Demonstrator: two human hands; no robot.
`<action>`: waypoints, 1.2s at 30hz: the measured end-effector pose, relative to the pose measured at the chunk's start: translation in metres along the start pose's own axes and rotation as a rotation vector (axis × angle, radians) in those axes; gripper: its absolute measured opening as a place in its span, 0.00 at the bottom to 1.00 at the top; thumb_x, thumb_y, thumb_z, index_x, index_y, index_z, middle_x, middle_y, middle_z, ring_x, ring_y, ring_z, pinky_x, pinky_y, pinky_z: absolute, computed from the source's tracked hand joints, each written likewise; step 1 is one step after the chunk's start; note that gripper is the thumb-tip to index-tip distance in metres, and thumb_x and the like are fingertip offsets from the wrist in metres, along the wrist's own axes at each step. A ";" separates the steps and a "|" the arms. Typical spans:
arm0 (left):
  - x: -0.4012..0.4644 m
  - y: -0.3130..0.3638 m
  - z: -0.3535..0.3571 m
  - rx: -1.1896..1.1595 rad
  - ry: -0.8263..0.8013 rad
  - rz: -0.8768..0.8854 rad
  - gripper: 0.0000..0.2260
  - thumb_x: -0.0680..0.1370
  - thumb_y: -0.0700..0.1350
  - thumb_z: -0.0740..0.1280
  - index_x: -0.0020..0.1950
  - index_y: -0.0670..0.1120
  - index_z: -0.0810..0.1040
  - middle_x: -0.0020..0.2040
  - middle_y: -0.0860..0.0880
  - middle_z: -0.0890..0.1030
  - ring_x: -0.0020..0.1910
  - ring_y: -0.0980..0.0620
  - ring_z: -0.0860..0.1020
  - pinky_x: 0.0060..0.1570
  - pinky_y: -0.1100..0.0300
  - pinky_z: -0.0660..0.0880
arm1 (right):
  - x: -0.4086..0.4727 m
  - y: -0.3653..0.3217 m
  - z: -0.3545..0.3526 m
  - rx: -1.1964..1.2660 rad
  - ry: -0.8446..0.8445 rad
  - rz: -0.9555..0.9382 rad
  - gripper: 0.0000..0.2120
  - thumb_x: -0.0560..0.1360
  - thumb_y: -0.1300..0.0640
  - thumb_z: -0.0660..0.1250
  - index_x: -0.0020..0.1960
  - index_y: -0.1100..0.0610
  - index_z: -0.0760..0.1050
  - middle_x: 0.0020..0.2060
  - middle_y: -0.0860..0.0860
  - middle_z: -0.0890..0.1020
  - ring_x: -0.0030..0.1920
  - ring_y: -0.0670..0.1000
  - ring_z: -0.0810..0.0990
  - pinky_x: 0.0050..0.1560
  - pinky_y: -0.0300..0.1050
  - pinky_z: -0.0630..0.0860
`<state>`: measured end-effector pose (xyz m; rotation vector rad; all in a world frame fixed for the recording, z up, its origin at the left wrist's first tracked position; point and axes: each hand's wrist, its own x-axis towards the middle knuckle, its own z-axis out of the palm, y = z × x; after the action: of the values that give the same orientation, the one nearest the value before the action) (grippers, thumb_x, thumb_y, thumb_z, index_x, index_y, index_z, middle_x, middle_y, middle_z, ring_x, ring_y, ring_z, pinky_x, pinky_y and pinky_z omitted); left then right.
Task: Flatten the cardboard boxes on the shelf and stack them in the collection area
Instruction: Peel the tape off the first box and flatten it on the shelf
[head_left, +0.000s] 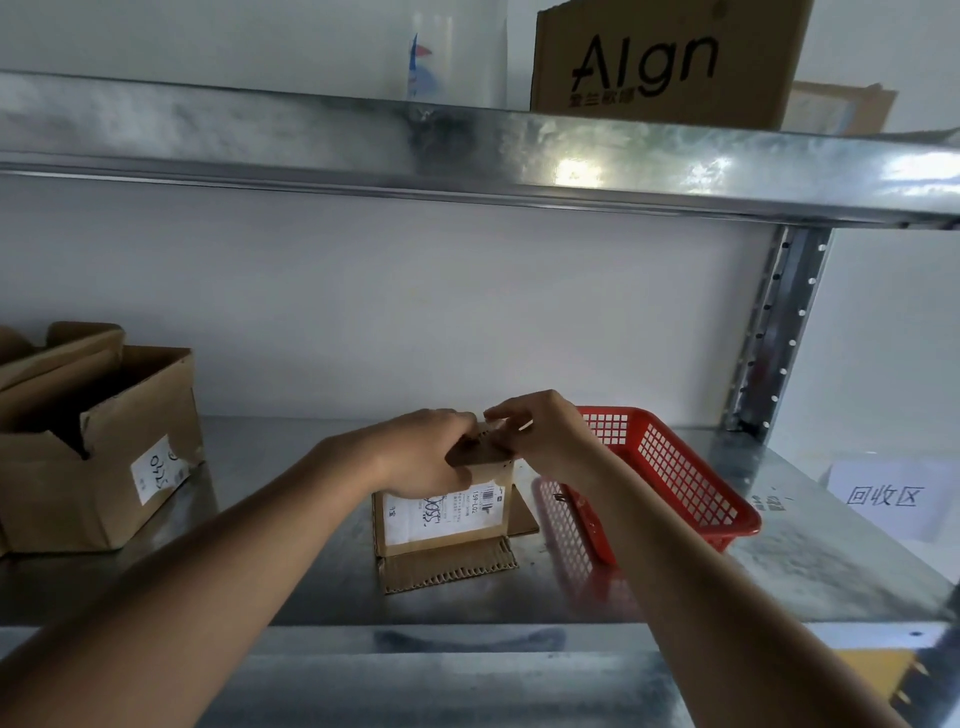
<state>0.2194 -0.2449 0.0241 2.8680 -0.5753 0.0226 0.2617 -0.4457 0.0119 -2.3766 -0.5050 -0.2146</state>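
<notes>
Both hands meet on top of the small cardboard box (447, 512) at the middle of the shelf (810, 525) in the head view: the left hand (421, 449) curls over its upper flap from nine o'clock, the right hand (540, 434) pinches the same top edge from three o'clock, so the two are together and clamped on the box. The step in hand looks like opening out the top flaps before collapsing the walls. Its bottom flaps already splay flat on the metal at six o'clock, showing corrugated fluting.

Next, I judge, the box needs its walls pushed sideways along the creases until the panels lie flat.

A white printed label covers the box's front face. The shelf is dull galvanised steel. At three o'clock sits a red plastic mesh basket (675, 467); beyond it a paper sign (883, 496). At nine o'clock stands a larger open carton (98, 452), and at one o'clock above, a printed carton (670, 62).
</notes>
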 end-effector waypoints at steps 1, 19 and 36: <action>0.002 0.001 0.003 -0.011 0.031 0.000 0.16 0.78 0.57 0.70 0.62 0.54 0.74 0.55 0.54 0.77 0.49 0.56 0.77 0.47 0.55 0.77 | 0.000 0.003 0.002 0.021 0.032 0.007 0.14 0.78 0.58 0.73 0.62 0.49 0.84 0.47 0.45 0.84 0.42 0.41 0.80 0.36 0.32 0.72; 0.015 -0.024 0.029 -0.064 0.237 0.054 0.25 0.79 0.63 0.69 0.75 0.59 0.73 0.68 0.62 0.72 0.64 0.56 0.74 0.60 0.51 0.75 | -0.009 0.015 0.004 0.546 0.145 0.171 0.03 0.77 0.59 0.76 0.50 0.55 0.87 0.42 0.49 0.89 0.39 0.48 0.88 0.47 0.43 0.85; 0.036 0.022 0.039 -0.034 0.245 -0.023 0.26 0.80 0.64 0.66 0.77 0.57 0.72 0.70 0.57 0.73 0.65 0.52 0.75 0.54 0.55 0.70 | -0.015 0.044 -0.036 0.060 0.370 0.142 0.06 0.76 0.53 0.75 0.53 0.50 0.87 0.45 0.44 0.88 0.43 0.42 0.82 0.35 0.35 0.73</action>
<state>0.2434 -0.2874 -0.0076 2.7814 -0.4881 0.3515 0.2651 -0.5045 0.0088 -2.2326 -0.1652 -0.5524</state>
